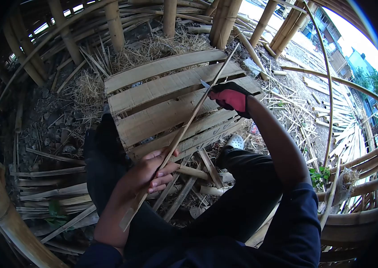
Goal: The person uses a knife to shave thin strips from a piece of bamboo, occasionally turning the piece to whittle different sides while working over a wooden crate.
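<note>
A long, thin bamboo strip slants from my lap up across the slatted wooden table. My bare left hand is closed around the strip's lower part, near the table's front edge. Its lower end is wider and flat, beside my left forearm. On my right hand is a black and pink-red glove, its fingers closed on a knife. Only the knife's blade shows, lying against the strip's upper part; the glove hides the handle.
Upright bamboo poles stand behind the table, with dry straw below them. Split bamboo pieces lie at the left. More strips are piled at the right, where a long curved bamboo length crosses the view.
</note>
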A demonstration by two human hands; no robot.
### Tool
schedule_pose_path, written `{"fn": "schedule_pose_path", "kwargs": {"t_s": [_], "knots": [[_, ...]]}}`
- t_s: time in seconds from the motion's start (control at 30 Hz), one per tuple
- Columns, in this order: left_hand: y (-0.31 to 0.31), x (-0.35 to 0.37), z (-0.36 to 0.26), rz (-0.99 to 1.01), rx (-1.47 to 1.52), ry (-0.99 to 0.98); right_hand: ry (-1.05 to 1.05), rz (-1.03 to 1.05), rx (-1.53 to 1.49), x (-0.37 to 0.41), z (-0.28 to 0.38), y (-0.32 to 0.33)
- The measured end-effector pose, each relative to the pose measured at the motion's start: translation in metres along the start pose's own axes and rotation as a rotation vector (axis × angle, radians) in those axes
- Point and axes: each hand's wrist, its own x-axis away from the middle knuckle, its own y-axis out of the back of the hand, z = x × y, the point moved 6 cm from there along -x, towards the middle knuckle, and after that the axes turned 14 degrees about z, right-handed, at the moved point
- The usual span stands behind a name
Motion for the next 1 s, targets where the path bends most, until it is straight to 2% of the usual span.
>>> {"fn": "schedule_pose_path", "kwargs": {"t_s": [0.17,0.27,0.37,0.47,0.57,0.67,0.8,1.0], "knots": [[0.006,0.002,-0.001,0.012,0.007,0.006,-0.047,0.151,-0.157,-0.006,-0.015,-0.003],[0.005,0.002,0.000,-0.026,-0.007,0.020,-0.124,0.152,-0.102,-0.002,-0.005,-0.003],[0.001,0.002,0.000,-0.041,-0.021,0.024,-0.159,-0.026,-0.031,-0.015,-0.011,0.005],[0.003,0.001,0.001,-0.036,-0.013,0.023,-0.014,-0.090,-0.086,-0.024,-0.014,0.006],[0.004,0.001,0.002,-0.049,-0.018,0.033,-0.119,-0.178,0.178,-0.020,-0.005,0.008],[0.005,-0.002,0.001,-0.037,-0.034,0.021,-0.198,-0.382,0.893,0.012,0.047,-0.004],[0.009,0.001,-0.002,-0.025,0.012,0.020,-0.200,-0.276,0.781,0.012,0.043,0.000],[0.008,-0.002,-0.001,-0.030,-0.013,0.002,-0.141,-0.423,0.880,0.016,0.045,-0.003]]}}
